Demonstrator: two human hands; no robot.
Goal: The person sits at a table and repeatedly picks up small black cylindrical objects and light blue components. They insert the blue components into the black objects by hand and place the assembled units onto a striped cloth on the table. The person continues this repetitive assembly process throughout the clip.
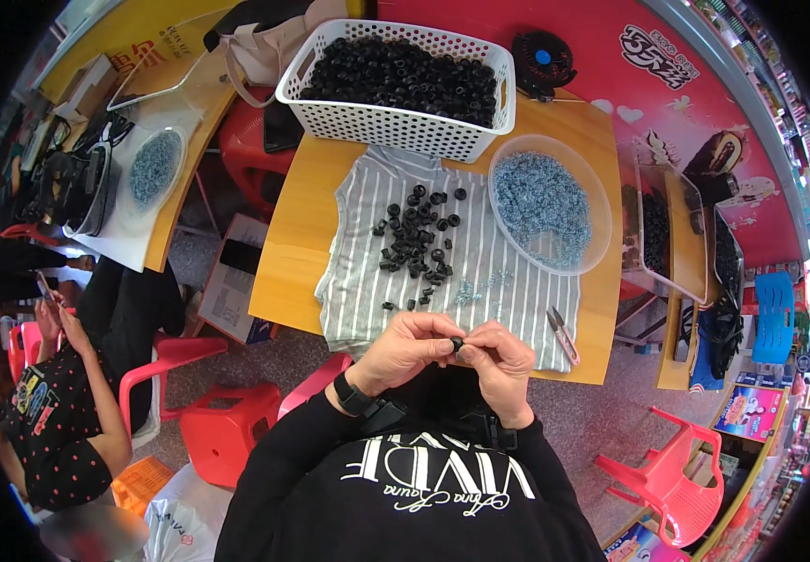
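Close together at the table's near edge, both my hands pinch one small black ring-shaped part (456, 344). The fingertips of my left hand (400, 351) hold it from the left, and those of my right hand (499, 361) from the right. Beyond them a grey striped cloth (349, 272) covers part of the table. Loose black parts (414, 239) are heaped on the cloth. Some small clear bluish pieces (468, 291) lie near my fingers. To the right of my right hand rests a pair of thread snips (562, 337) with pinkish handles.
A white perforated basket (377, 122) full of black parts stands at the table's far side. Right of the cloth is a round clear tub (597, 253) of bluish pieces. A black fan (543, 61) stands behind it. At left a person (58, 403) sits holding a phone, near a red stool (222, 421).
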